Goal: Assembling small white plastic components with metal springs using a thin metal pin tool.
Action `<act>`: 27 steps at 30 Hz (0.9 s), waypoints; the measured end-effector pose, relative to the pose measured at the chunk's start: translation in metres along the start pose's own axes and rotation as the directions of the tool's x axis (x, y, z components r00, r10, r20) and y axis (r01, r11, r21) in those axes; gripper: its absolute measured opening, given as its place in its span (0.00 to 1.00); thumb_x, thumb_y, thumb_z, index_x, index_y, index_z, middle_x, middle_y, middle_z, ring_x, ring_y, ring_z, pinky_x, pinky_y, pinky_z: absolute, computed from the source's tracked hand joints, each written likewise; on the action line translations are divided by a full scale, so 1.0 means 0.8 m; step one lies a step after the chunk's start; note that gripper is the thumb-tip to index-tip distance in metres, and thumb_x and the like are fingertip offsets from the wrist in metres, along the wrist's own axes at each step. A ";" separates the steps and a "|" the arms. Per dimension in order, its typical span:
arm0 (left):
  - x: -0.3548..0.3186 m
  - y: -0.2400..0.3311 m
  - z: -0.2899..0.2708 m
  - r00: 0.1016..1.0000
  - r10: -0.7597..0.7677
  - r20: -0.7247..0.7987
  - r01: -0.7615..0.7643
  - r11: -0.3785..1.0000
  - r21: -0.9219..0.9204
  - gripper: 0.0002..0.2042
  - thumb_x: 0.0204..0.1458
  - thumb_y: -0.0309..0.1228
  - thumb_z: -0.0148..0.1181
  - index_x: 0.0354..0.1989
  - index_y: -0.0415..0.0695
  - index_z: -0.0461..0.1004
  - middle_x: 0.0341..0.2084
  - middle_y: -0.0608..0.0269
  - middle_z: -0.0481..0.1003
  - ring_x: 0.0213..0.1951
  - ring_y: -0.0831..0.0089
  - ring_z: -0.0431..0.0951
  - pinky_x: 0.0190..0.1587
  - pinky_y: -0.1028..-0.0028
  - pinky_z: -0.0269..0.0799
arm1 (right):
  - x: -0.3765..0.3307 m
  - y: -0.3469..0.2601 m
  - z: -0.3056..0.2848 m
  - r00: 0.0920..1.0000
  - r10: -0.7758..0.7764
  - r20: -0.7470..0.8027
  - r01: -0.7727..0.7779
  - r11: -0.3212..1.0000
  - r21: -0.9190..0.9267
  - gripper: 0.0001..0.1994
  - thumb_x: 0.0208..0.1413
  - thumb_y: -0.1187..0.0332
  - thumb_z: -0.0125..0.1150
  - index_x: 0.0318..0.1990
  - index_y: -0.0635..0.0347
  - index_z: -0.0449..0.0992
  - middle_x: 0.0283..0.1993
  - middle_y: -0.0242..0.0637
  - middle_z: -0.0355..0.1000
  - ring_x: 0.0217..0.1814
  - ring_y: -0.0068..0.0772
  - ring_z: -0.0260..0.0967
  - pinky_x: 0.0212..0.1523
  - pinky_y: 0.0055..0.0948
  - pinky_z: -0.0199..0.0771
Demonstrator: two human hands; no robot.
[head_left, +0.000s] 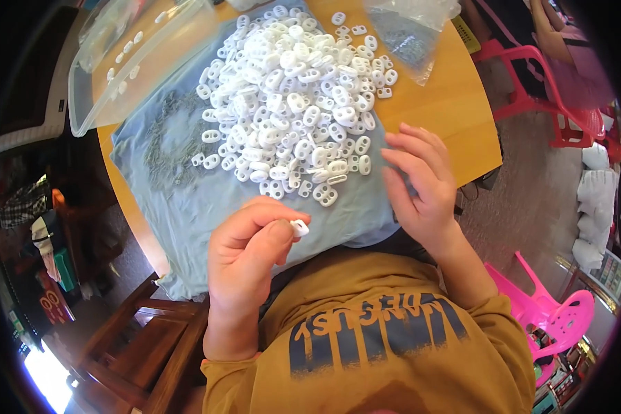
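Note:
Between the thumb and forefinger of my left hand (248,252) is a small white plastic cord lock (299,228), its outer end showing past the fingertips. My right hand (422,183) hovers at the right edge of the cloth with its fingers apart, holding nothing. In front of both hands lies a big heap of white two-hole oval cord locks (290,103), spread over a blue-grey cloth (193,228). On the cloth left of the heap is a patch of fine grey bits (179,138), too small to make out singly.
A clear plastic tub (90,103) with several small white pieces stands at the table's far left. At the far right of the wooden table (462,103) lies a clear bag of grey bits (407,41). Pink chairs (566,317) and a brown wooden chair (145,345) flank me; another person sits far right.

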State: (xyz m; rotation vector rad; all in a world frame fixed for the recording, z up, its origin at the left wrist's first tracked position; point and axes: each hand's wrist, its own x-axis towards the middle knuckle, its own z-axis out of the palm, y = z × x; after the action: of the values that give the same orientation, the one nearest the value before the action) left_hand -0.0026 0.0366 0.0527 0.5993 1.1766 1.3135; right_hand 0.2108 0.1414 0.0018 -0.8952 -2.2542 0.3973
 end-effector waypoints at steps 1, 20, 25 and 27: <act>-0.002 -0.004 -0.004 0.999 0.034 0.029 -0.034 0.999 -0.011 0.08 0.54 0.26 0.51 0.34 0.35 0.75 0.26 0.65 0.72 0.22 0.83 0.67 0.25 0.84 0.60 | 0.003 -0.009 -0.002 1.000 -0.010 0.005 0.010 1.000 0.006 0.13 0.41 0.76 0.62 0.38 0.64 0.73 0.42 0.42 0.70 0.48 0.46 0.67 0.49 0.38 0.64; -0.036 -0.014 -0.048 0.998 0.002 -0.056 -0.021 0.934 -0.357 0.09 0.55 0.25 0.52 0.41 0.35 0.71 0.30 0.55 0.74 0.27 0.73 0.75 0.32 0.77 0.71 | 0.060 -0.124 0.050 0.979 -0.111 0.169 -0.023 0.771 0.637 0.11 0.41 0.82 0.60 0.35 0.62 0.73 0.31 0.37 0.69 0.30 0.35 0.68 0.30 0.28 0.68; -0.031 -0.015 -0.060 0.981 -0.182 0.073 0.194 0.856 -0.479 0.08 0.52 0.23 0.55 0.40 0.36 0.71 0.31 0.62 0.73 0.28 0.77 0.72 0.32 0.79 0.70 | 0.061 -0.122 0.058 0.960 -0.216 0.180 0.061 0.784 0.618 0.11 0.39 0.81 0.61 0.34 0.61 0.73 0.31 0.35 0.68 0.30 0.34 0.68 0.30 0.28 0.67; -0.037 -0.016 -0.065 0.982 -0.179 0.066 0.190 0.879 -0.437 0.08 0.52 0.23 0.55 0.40 0.36 0.71 0.31 0.63 0.72 0.29 0.77 0.72 0.33 0.79 0.70 | 0.062 -0.124 0.060 0.955 -0.226 0.190 0.058 0.774 0.630 0.12 0.39 0.81 0.61 0.34 0.60 0.73 0.30 0.35 0.68 0.30 0.34 0.68 0.30 0.28 0.67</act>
State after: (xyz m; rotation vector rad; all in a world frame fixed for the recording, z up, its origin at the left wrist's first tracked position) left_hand -0.0399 -0.0076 0.0322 0.1636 0.8490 1.3461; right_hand 0.1023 0.1034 0.0391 -0.3277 -2.1643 1.1622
